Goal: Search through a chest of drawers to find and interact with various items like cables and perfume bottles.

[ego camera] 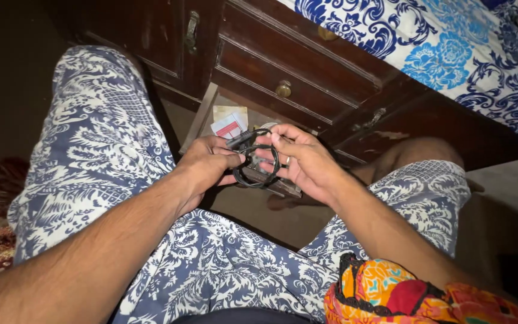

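1. Nearest the camera, at bottom right: bunched multicoloured cloth (391, 294) in orange, red and yellow, lying against the right forearm.
2. Across the lap: blue-and-white patterned shorts (109, 150), knees spread wide apart, left thigh raised at the left side.
3. Both bare forearms stretched forward from the lower corners, converging at mid-frame between the knees.
4. Left hand (208, 165): knuckles up, fingers curled inward, thumb and fingertips pinched on the left side of a coiled black cable (258, 161).
5. Right hand (304, 162): palm turned toward the left hand, fingers bent, thumb and forefinger nipping the top of the same coil, loops hanging beneath the fingers.
6. Cable held in the air between the two hands, above an open wooden drawer (202, 117); a dark plug-like end visible at the upper left of the coil.
7. Inside the drawer, just beyond the hands: a small red-and-white paper packet (228, 126).
8. Further off: dark wooden cabinet (295, 66) with a brass knob (283, 90).
9. Farthest, top right: blue-and-white floral bedsheet (445, 42).
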